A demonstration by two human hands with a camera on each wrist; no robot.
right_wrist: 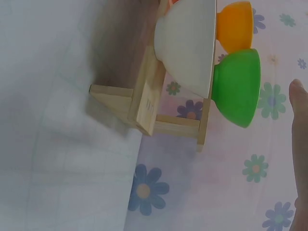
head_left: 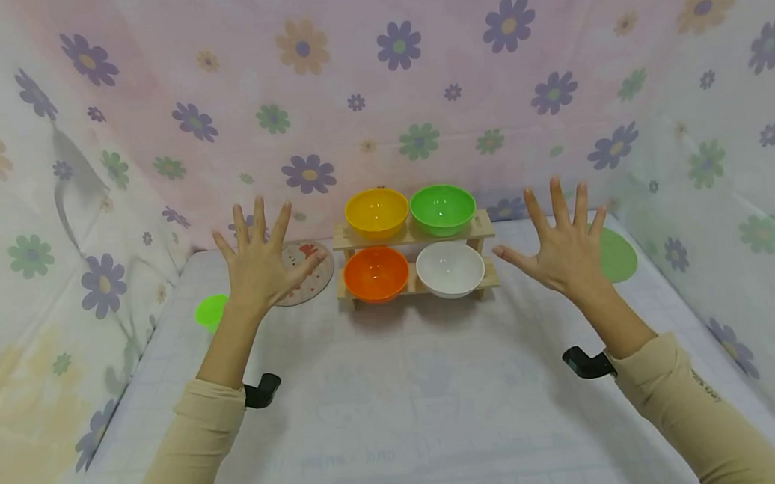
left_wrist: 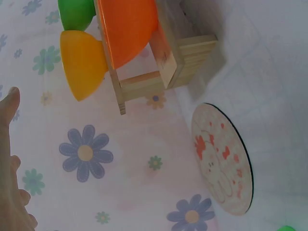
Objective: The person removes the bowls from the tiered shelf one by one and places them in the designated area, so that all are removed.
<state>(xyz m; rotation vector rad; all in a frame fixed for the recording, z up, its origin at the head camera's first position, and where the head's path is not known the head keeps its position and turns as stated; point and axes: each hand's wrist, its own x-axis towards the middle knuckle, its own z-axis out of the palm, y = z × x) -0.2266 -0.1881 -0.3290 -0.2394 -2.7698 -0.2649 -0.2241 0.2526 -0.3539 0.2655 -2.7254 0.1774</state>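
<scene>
Flanking wooden rack [head_left: 416, 259]: both hands (fingers splayed wide) holding nothing.

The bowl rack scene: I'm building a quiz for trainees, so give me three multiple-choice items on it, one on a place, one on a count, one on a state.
1. Where does the white bowl sit on the wooden rack?
A. lower shelf, right
B. upper shelf, left
C. on the table beside the rack

2. How many bowls does the rack hold?
A. two
B. four
C. six

3. How are the left hand and the right hand?
A. both raised, fingers spread, holding nothing
B. each gripping a bowl
C. both flat on the table

Answers:
1 A, it lies below the green bowl and right of the orange bowl.
2 B, yellow bowl, green, orange and white.
3 A, the head view shows spread fingers with no grip on anything.
</scene>
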